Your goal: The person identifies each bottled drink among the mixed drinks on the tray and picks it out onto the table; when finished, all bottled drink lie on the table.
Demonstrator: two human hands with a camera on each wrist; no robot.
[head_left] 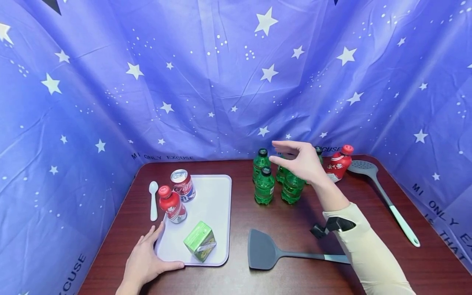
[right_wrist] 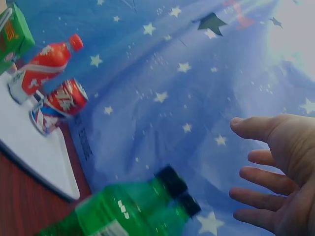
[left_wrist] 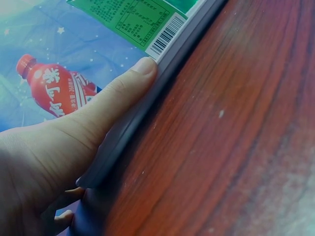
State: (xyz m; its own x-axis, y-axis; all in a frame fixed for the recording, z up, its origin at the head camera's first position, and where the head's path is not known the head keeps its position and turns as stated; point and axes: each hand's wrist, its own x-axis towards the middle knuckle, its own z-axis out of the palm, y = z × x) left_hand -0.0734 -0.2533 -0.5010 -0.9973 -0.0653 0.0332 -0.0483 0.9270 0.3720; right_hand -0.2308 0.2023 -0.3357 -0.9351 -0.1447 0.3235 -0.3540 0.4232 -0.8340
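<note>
My left hand [head_left: 144, 257] rests at the near left corner of a white tray [head_left: 212, 192], fingers along its left side and thumb [left_wrist: 118, 96] straight along the front rim. On the tray stand a red bottle [head_left: 173, 207], a cola can [head_left: 183, 186] and a green drink carton [head_left: 200, 241]. Over a group of several green bottles [head_left: 264, 186] hovers my right hand [head_left: 300, 162], its thumb and fingers spread apart with nothing between them. It hides part of the bottles behind it; in the right wrist view two dark caps show to the left of the hand [right_wrist: 280, 172].
A white spoon [head_left: 153, 200] lies left of the tray. A grey spatula [head_left: 263, 250] lies in front, partly under the right forearm. At the back right stand another red bottle [head_left: 339, 162] and, lying beside it, a slotted turner [head_left: 380, 186]. A starry blue curtain [head_left: 221, 82] surrounds the table.
</note>
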